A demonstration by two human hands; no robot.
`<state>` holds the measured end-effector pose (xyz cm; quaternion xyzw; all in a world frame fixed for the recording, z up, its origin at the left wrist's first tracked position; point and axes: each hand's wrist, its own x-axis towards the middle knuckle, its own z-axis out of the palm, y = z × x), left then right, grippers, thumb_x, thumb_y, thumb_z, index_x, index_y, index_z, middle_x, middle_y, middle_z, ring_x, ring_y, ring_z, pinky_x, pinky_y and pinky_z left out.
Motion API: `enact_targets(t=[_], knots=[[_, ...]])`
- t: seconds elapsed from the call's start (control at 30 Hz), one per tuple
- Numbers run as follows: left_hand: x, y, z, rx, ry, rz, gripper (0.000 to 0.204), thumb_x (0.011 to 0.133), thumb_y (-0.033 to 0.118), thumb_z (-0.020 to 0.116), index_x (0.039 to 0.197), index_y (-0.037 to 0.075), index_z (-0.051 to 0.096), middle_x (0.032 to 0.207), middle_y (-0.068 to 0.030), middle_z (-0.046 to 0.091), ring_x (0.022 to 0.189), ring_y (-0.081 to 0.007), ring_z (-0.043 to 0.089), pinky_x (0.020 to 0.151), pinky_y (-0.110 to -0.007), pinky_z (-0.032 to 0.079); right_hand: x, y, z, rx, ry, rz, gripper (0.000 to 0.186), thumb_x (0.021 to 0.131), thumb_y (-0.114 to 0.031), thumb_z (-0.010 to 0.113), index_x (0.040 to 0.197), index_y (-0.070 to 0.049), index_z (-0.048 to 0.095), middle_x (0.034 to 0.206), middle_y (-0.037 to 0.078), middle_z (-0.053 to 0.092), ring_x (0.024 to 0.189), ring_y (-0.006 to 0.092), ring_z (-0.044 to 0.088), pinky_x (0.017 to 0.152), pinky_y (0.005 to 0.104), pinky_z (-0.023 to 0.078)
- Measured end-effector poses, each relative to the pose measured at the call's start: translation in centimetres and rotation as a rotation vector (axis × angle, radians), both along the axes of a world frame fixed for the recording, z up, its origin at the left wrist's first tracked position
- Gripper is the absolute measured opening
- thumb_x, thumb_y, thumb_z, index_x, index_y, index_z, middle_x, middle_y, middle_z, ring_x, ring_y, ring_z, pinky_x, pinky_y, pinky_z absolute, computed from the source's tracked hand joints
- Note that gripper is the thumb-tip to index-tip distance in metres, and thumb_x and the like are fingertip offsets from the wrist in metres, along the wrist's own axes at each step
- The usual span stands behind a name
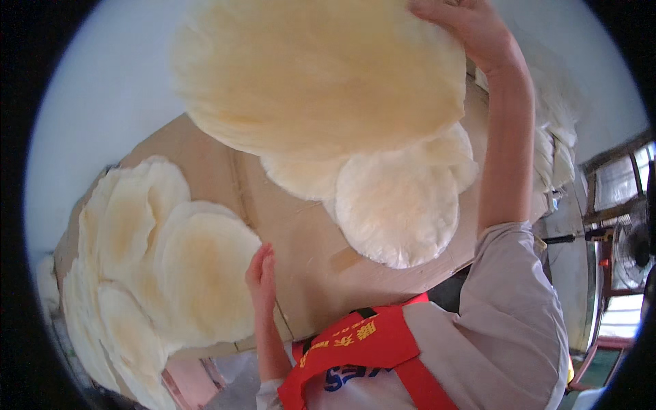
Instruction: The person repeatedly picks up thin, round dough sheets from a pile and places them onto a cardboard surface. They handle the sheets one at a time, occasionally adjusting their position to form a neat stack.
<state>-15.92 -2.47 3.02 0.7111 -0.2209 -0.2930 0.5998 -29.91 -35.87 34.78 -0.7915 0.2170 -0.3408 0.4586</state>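
Note:
My right hand (461,20) is raised at the top and grips the edge of a large round cream sheet (321,75). The sheet is soft-looking, yellowish in the middle, and hides part of the table behind it. Low on the left, my left hand (261,272) has its fingers curled together, with nothing visible in them. It is beside the right edge of a pile of similar round sheets (208,273). Below the held sheet, more round sheets (400,205) overlap on the brown tabletop (307,266). What the sheets are made of, I cannot tell.
The left pile reaches the table's left edge. At the far right, white stacks in clear plastic (557,154) stand by the wall. A fan (629,249) and a window (618,181) are beyond my right arm. A pink stool-like thing (191,384) shows below the table.

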Motion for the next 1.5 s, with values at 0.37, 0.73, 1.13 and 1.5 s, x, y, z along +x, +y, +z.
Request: enact_targets(t=[0.37,0.73,1.13,1.5], knots=[[-1.0,6.8,-3.1,-0.771,0.979,0.224,0.061,0.086,0.051,0.029,0.131,0.01,0.026,0.133,-0.0067,0.031,0.121,-0.0243,0.032,0.099,-0.044,0.026,5.0,2.5,-30.2,0.023,0.658,0.057,0.053,0.069,-0.029,0.065,0.11,0.001,0.05,0.1,0.015,0.057,0.092,0.028,0.054,0.08,0.0371,0.043],[-0.1,5.8,-5.4,-0.463,0.847,0.216,0.054,0.088,0.049,0.029,0.123,0.008,0.035,0.119,-0.0087,0.046,0.107,-0.0226,0.046,0.086,-0.041,0.04,7.6,24.8,-34.0,-0.096,0.47,0.64,0.063,0.068,-0.03,0.063,0.121,-0.006,0.041,0.128,0.015,0.036,0.113,0.029,0.041,0.092,0.0337,0.036],[2.2,6.0,-5.1,-0.146,0.658,0.233,0.034,0.082,0.029,0.053,0.103,0.003,0.05,0.088,-0.007,0.058,0.068,-0.0155,0.057,0.057,-0.027,0.045,8.1,25.0,-35.3,0.254,0.406,0.645,0.058,0.069,-0.025,0.066,0.119,-0.004,0.044,0.123,0.013,0.043,0.11,0.0222,0.045,0.083,0.0351,0.044],[3.1,7.7,-7.1,-0.033,0.535,0.466,0.003,0.071,0.009,0.058,0.073,0.007,0.057,0.061,0.0014,0.052,0.051,-0.008,0.046,0.044,-0.022,0.034,9.4,19.0,-35.2,0.076,0.578,0.1,0.014,0.075,-0.007,0.048,0.074,0.003,0.057,0.057,0.008,0.052,0.055,0.0096,0.05,0.05,0.0267,0.04]])
